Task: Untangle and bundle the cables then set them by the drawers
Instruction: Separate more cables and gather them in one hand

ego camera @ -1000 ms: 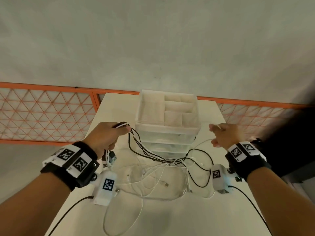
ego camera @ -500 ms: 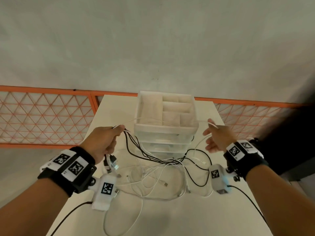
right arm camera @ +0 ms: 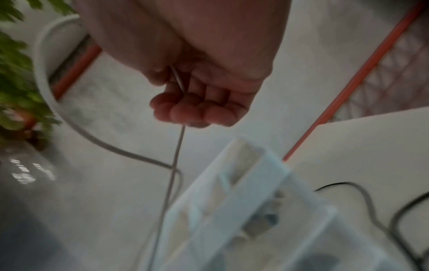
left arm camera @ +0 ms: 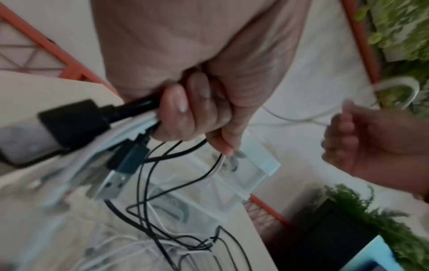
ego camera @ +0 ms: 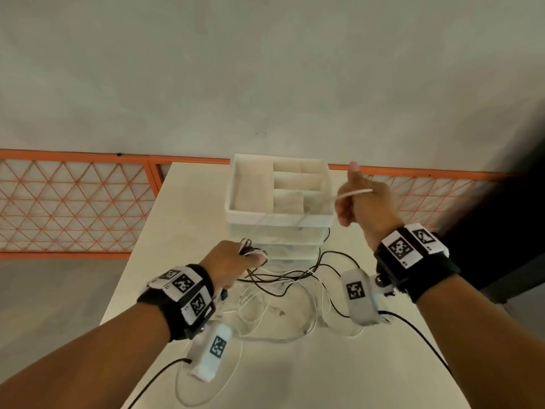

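Note:
A tangle of black and white cables [ego camera: 283, 286] lies on the white table in front of the translucent drawer unit [ego camera: 280, 202]. My left hand [ego camera: 233, 264] grips a bunch of them low at the drawers' left front corner; the left wrist view shows its fingers [left arm camera: 185, 110] curled round black and white cables with a USB plug [left arm camera: 116, 181] hanging below. My right hand [ego camera: 364, 202] is raised beside the drawers' top right corner, fingers [right arm camera: 197, 110] curled round a single white cable [right arm camera: 176, 152] that runs taut down toward the tangle.
The table [ego camera: 295, 379] ends at an orange lattice railing [ego camera: 73, 202] behind and to the left. A grey wall rises behind it. Green plants [left arm camera: 394, 27] and a dark box stand off to the right. More white cable loops [ego camera: 206, 388] lie near the table's front.
My right hand has risen and pulled the white cable up to the drawers' top. My left hand has dropped lower and toward the drawers' front with its bunch of cables.

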### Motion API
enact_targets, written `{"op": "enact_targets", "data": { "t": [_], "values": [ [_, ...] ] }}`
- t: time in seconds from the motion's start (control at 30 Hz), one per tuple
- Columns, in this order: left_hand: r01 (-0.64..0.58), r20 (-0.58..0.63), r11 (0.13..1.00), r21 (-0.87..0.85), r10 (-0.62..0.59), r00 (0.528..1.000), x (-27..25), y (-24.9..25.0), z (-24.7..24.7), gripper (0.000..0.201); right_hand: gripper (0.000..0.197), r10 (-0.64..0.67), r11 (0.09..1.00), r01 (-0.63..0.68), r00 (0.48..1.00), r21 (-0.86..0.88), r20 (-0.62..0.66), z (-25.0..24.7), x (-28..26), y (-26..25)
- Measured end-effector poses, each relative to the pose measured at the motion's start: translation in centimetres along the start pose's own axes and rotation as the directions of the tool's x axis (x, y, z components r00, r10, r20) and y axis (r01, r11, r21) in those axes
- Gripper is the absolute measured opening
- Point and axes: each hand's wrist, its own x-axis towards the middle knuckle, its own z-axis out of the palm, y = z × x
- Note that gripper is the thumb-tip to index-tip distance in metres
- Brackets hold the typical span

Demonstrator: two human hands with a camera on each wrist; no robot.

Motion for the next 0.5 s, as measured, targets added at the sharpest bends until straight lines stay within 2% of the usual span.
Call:
{"op": "enact_targets", "data": {
  "t": [0.1, 0.17, 0.23, 0.3, 0.37, 0.4, 0.43, 0.5],
  "values": [
    [0.081, 0.013, 0.996, 0.027, -0.082, 0.997, 0.1, -1.1, -2.0, 0.029, 0.054, 0.198, 0.963, -0.219, 0.970, -0.159, -0.139, -2.5, 1.1, 4.0],
    [0.121, 0.019, 0.992, 0.026, -0.121, 0.992, -0.1, -1.2, -3.3, 0.036, 0.031, 0.353, 0.919, -0.379, 0.913, -0.107, -0.202, -4.0, 1.9, 6.4],
    [0.114, 0.031, 0.993, -0.006, -0.114, 0.993, -0.8, -0.8, -4.6, 0.034, 0.025, 0.379, 0.886, -0.426, 0.893, -0.183, -0.244, -5.1, 2.2, 7.5],
    [0.043, 0.048, 0.997, -0.065, -0.040, 0.998, -1.8, 0.2, -5.6, 0.044, 0.031, 0.235, 0.843, -0.340, 0.930, -0.416, -0.283, -5.9, 2.3, 8.0],
    [-0.052, 0.018, 0.988, -0.144, 0.055, 0.998, -2.7, 1.5, -6.1, 0.065, 0.024, 0.062, 0.849, -0.201, 0.956, -0.489, -0.286, -6.0, 2.2, 7.9],
    [-0.091, -0.016, 0.976, -0.197, 0.090, 0.996, -3.0, 2.1, -6.3, 0.070, 0.020, 0.026, 0.872, -0.149, 0.966, -0.466, -0.259, -6.1, 2.3, 8.3],
    [-0.124, -0.049, 0.959, -0.253, 0.115, 0.992, -3.2, 2.6, -6.5, 0.071, 0.026, 0.015, 0.886, -0.114, 0.976, -0.450, -0.217, -6.0, 2.4, 8.7],
    [-0.179, -0.095, 0.927, -0.329, 0.156, 0.983, -3.6, 3.5, -6.7, 0.061, 0.055, 0.065, 0.847, -0.106, 0.993, -0.522, -0.098, -6.1, 2.6, 10.9]
  ]
}}
